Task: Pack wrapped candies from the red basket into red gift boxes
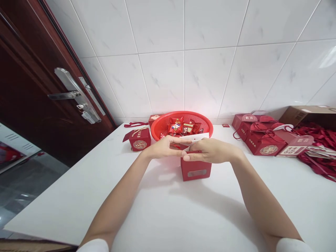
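A small red candy box (195,171) stands upright on the white table, its top flaps raised and partly unfolded. From the left, my left hand (169,147) reaches over its upper edge, thumb and forefinger closed about the left side of the box top with a gap between them. My right hand (211,149) grips the top from the right, its thumb across the front flap and its other fingers bent over the opening, where they are partly hidden. Just behind the box, a red plastic basket (207,122) holds several wrapped candies (175,125).
A closed red box (140,140) sits left of the basket, with another box (154,119) behind it. Several red boxes (265,141) cluster at right, beside a cardboard carton (301,113) and red ribbons (319,134). A tiled wall (162,77) rises behind; a dark door (34,70) stands at left.
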{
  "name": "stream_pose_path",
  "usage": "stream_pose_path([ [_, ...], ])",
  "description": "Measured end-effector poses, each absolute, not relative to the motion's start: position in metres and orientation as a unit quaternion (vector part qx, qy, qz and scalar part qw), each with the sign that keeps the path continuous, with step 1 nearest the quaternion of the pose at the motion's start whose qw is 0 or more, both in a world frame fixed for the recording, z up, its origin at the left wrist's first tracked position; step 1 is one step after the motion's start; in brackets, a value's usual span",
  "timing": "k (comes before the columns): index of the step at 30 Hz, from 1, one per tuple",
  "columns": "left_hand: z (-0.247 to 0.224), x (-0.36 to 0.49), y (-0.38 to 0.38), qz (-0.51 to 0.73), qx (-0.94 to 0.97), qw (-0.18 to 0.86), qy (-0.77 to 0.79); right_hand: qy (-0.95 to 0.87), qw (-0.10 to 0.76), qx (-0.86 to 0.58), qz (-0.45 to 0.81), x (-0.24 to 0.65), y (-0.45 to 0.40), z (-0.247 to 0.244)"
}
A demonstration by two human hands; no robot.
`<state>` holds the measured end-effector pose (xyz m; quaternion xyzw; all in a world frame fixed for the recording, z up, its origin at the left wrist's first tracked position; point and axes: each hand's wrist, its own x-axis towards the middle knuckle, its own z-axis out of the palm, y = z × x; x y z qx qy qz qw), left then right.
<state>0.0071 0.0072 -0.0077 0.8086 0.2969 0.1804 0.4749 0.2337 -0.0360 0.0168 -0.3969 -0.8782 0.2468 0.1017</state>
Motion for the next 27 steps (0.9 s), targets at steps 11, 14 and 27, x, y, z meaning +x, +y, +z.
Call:
stream_pose_path([
  [11,-0.007,0.010,0.005,0.179,0.812,0.485,0.273,-0.874,-0.007,-0.445,0.195,0.224,-0.037,0.018],
  [14,-0.007,0.011,0.005,0.179,0.816,0.480,0.266,-0.871,-0.027,-0.450,0.196,0.223,-0.038,0.019],
  [27,-0.019,0.016,0.004,0.265,0.825,0.405,0.292,-0.877,0.186,-0.374,0.239,0.254,-0.037,0.033],
])
